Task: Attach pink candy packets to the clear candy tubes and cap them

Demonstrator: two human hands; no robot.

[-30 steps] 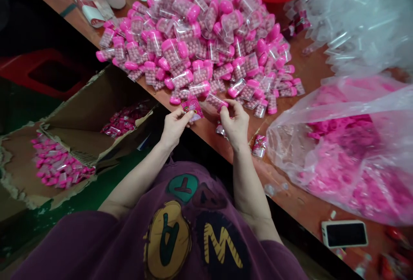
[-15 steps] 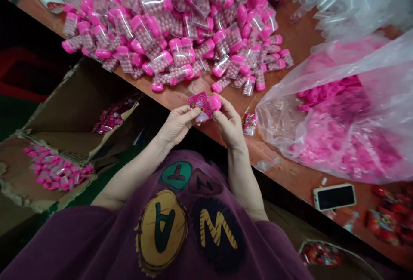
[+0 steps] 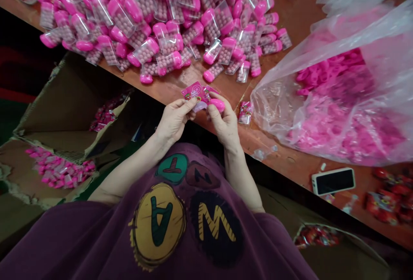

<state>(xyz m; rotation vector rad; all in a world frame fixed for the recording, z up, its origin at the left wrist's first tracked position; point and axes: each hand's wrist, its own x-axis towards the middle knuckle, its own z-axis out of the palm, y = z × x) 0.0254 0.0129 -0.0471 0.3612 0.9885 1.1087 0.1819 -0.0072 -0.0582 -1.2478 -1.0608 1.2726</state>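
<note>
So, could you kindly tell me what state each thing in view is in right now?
left hand, pinching a pink printed card
right hand, gripping a pink-capped bottle
bagged bottles, heaped loosely
cardboard box, flaps open
plastic bag, open, holding pink parts
phone, lying flat, screen dark

We were in a packing workshop of some kind. A long wooden workbench [image 3: 284,155] carried a great heap of pink-capped tubes [image 3: 161,22] in clear sleeves, and a bulging plastic sack [image 3: 332,99] of loose pink parts lay beside it. Below the edge, we saw an open cardboard carton [image 3: 48,138] holding more pink packets [image 3: 60,168], bulk goods rather than household things.
</note>
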